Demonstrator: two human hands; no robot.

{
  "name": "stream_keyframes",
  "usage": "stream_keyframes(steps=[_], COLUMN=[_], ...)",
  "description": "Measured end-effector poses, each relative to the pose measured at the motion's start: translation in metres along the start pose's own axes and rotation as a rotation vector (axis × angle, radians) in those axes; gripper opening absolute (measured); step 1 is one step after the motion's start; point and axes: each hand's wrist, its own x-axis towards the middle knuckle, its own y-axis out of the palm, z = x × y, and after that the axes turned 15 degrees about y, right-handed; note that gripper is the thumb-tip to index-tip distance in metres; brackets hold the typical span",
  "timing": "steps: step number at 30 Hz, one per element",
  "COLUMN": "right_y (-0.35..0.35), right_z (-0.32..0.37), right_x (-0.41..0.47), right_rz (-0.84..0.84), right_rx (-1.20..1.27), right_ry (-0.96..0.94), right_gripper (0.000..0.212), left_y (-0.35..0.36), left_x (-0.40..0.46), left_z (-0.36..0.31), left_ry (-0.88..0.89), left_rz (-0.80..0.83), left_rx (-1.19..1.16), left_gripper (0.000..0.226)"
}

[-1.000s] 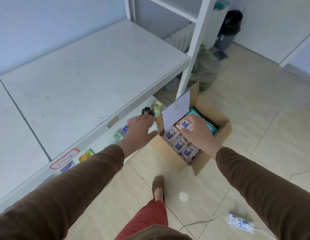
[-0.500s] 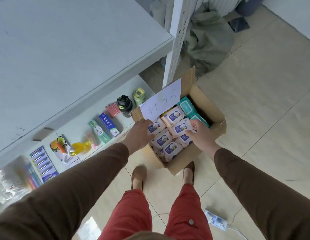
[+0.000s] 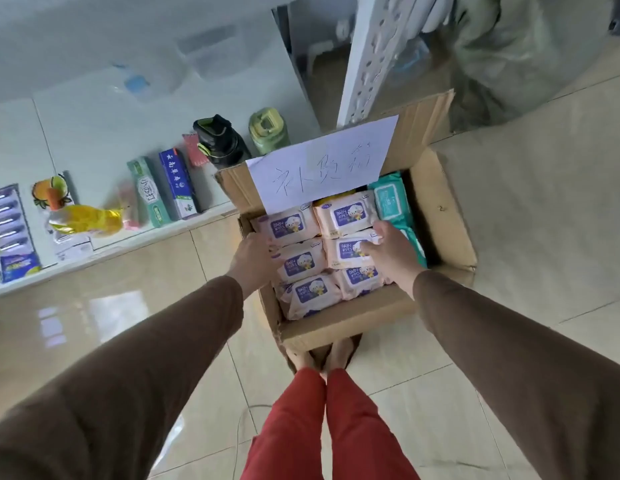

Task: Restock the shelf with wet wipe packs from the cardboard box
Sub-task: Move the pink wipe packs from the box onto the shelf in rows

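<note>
An open cardboard box (image 3: 350,323) stands on the tiled floor in front of my feet. It holds several pink baby wipe packs (image 3: 312,292) and teal wipe packs (image 3: 388,199) along its right side. My right hand (image 3: 388,252) lies on the middle pack of the right pink column, fingers curled over its label and thumb at its far edge. My left hand (image 3: 255,258) is at the box's left wall, fingertips touching the left column of packs. The low white shelf (image 3: 94,133) is to the left of the box.
A handwritten paper sign (image 3: 322,168) is stuck on the box's back flap. The shelf carries toothpaste boxes (image 3: 177,183), a black bottle (image 3: 218,140), a green bottle (image 3: 267,128) and other small goods. A white perforated shelf post (image 3: 371,57) rises behind the box, with a grey-green cloth (image 3: 509,46) beyond.
My view has tipped down and closer to the box. My left hand came from the shelf edge to the box's left side. My right hand shifted onto the middle pack.
</note>
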Motion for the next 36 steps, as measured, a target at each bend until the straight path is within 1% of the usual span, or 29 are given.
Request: stream_keyframes(steps=[2,4,5,7,8,9,11,12,15,18,22,25,26,27,28,30,31,32,34,36], right_y=[0.008,0.017,0.020,0.024,0.026,0.028,0.034,0.037,0.047,0.056,0.059,0.056,0.055,0.054,0.052,0.049,0.048,0.048,0.046,0.047], right_z=[-0.002,-0.004,-0.005,-0.005,-0.005,-0.005,-0.004,-0.003,-0.001,-0.001,0.000,0.002,0.003,0.002,0.002,0.001,0.001,0.000,-0.003,-0.007], right_x=[0.030,0.060,0.074,0.101,0.114,0.126,0.149,0.158,0.180,0.197,0.205,0.206,0.204,0.204,0.202,0.194,0.192,0.190,0.187,0.185], right_rz=[0.006,0.001,-0.009,-0.039,-0.055,-0.066,-0.089,-0.089,-0.032,0.019,0.006,0.052,0.074,0.079,0.090,0.171,0.208,0.226,0.209,0.184], right_rx=[-0.011,-0.020,-0.027,-0.048,-0.055,-0.065,-0.074,-0.072,-0.032,0.042,0.052,0.147,0.174,0.184,0.200,0.270,0.308,0.347,0.376,0.352], right_ry=[0.007,0.022,0.032,0.047,0.048,0.054,0.071,0.082,0.125,0.148,0.159,0.153,0.157,0.158,0.159,0.176,0.182,0.186,0.189,0.173], right_gripper=[0.064,0.062,0.058,0.048,0.046,0.050,0.074,0.082,0.094,0.117,0.118,0.120,0.119,0.109,0.091,0.047,0.031,0.022,0.020,0.029], left_y=[0.013,0.025,0.030,0.043,0.048,0.054,0.063,0.068,0.081,0.093,0.101,0.097,0.095,0.093,0.091,0.089,0.088,0.087,0.085,0.079], left_x=[0.017,0.036,0.046,0.065,0.074,0.081,0.093,0.098,0.111,0.117,0.118,0.119,0.119,0.121,0.122,0.122,0.120,0.119,0.116,0.112], left_z=[0.010,0.016,0.019,0.025,0.027,0.030,0.035,0.039,0.050,0.053,0.060,0.067,0.067,0.067,0.067,0.064,0.064,0.063,0.063,0.061], left_ry=[-0.042,-0.096,-0.125,-0.199,-0.232,-0.247,-0.258,-0.262,-0.280,-0.277,-0.242,-0.190,-0.165,-0.139,-0.125,-0.122,-0.110,-0.084,-0.018,-0.001], left_rz=[-0.029,-0.084,-0.117,-0.166,-0.183,-0.191,-0.191,-0.191,-0.205,-0.234,-0.251,-0.183,-0.145,-0.110,-0.081,-0.049,-0.045,-0.046,-0.052,-0.020], left_rx=[-0.008,-0.064,-0.096,-0.139,-0.129,-0.106,-0.061,-0.052,-0.064,-0.064,-0.101,-0.058,-0.009,0.051,0.103,0.169,0.215,0.279,0.376,0.360], left_gripper=[0.017,0.012,0.016,0.048,0.059,0.066,0.072,0.072,0.069,0.075,0.078,0.081,0.082,0.085,0.089,0.096,0.096,0.094,0.080,0.059])
